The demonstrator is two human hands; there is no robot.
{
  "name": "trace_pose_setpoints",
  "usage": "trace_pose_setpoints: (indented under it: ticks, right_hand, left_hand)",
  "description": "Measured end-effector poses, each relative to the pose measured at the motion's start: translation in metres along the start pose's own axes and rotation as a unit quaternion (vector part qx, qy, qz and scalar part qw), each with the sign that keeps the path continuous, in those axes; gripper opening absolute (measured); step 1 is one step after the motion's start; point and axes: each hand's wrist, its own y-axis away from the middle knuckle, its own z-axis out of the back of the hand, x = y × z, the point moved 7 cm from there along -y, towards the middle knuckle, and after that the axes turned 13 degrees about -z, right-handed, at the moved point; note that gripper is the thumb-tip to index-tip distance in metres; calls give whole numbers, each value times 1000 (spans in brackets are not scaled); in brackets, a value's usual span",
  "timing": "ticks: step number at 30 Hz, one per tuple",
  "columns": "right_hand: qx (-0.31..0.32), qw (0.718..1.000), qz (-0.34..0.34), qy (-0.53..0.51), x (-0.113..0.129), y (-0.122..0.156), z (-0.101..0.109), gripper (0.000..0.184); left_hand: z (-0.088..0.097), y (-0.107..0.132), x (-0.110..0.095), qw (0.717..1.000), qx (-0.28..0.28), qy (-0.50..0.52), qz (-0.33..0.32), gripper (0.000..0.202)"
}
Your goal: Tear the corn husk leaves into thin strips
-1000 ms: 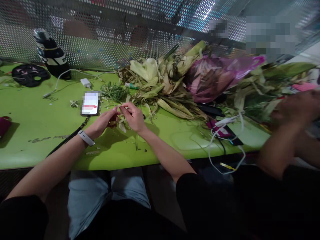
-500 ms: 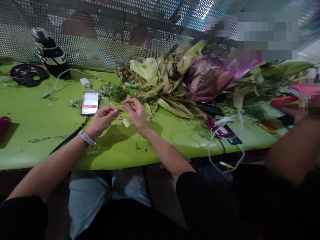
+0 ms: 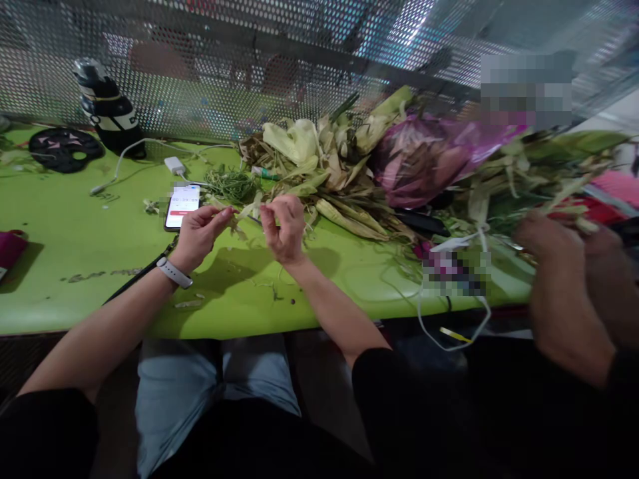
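My left hand (image 3: 202, 234), with a pale watch band (image 3: 174, 273) on its wrist, is raised over the green table in a pinch. My right hand (image 3: 284, 229) faces it, thumb pressed to curled fingers. Between the fingertips of both stretches a thin pale strip of corn husk (image 3: 248, 209); its ends are hidden in the fingers. Just behind lies a small heap of thin green strands (image 3: 230, 185). A larger pile of corn husks (image 3: 332, 159) spreads to the right. A phone (image 3: 182, 207) with a lit timer screen lies beside my left hand.
Pink plastic bag (image 3: 417, 156) sits among the husks. Along the back are a dark bottle (image 3: 112, 116), a black cut-out piece (image 3: 66, 149) and a white charger (image 3: 174, 165). A white cable (image 3: 484, 313) hangs over the front edge. At right, another person's hands (image 3: 554, 243) hold pale husk.
My right hand has moved slightly right and curled its fingers; the left has lifted a little. The husk strip now stretches between them. The other person's hands have come into view at right.
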Motion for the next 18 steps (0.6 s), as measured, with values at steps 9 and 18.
trace_pose_setpoints:
  ticks: [9, 18]
  right_hand:
    - [277, 959, -2, -60, 2, 17, -48, 49]
    - [245, 963, -34, -105, -10, 6, -38, 37]
  left_hand:
    - [3, 1, 0, 1000, -2, -13, 4, 22]
    - [18, -6, -2, 999, -25, -31, -5, 20]
